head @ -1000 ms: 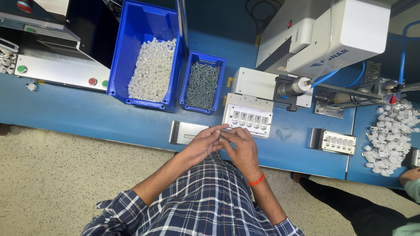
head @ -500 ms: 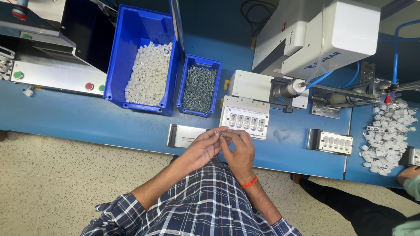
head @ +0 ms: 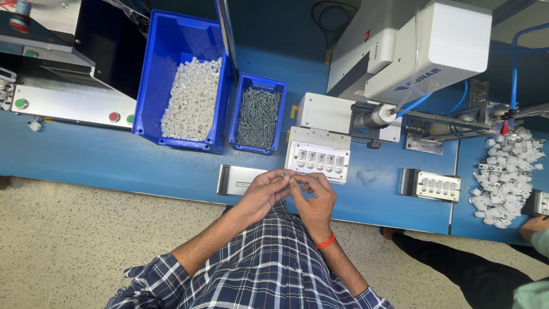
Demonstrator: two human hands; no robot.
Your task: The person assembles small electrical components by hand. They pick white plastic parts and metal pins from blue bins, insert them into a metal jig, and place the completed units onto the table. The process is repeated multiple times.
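**Both hands pinching one small part at the bench edge**

Head view: left hand (head: pixel 264 190) and right hand (head: pixel 316 197) meet fingertip to fingertip over the near edge of the blue workbench (head: pixel 114 160). Fingers of both are curled in, pinching a small thin metal piece (head: pixel 287 174) between them; too small to tell its exact shape. An orange band (head: pixel 326 241) sits on the right wrist. Sleeves are blue-and-white plaid.

Just beyond the fingertips: a white rectangular fixture block with a row of clear slots (head: pixel 318 155). Under the left hand, a flat grey metal plate (head: pixel 234 179) lies on the bench.

Farther back: a large blue plastic bin of small white plastic pieces (head: pixel 189 86), and beside it a small blue plastic bin of grey metal screws (head: pixel 257 114). A white boxy machine with blue hoses (head: pixel 412 51) stands to the right rear.

Far right: a second white slotted fixture (head: pixel 436 186) and a loose heap of white plastic parts (head: pixel 506 171). Another person's hand (head: pixel 534 227) shows at the right edge.
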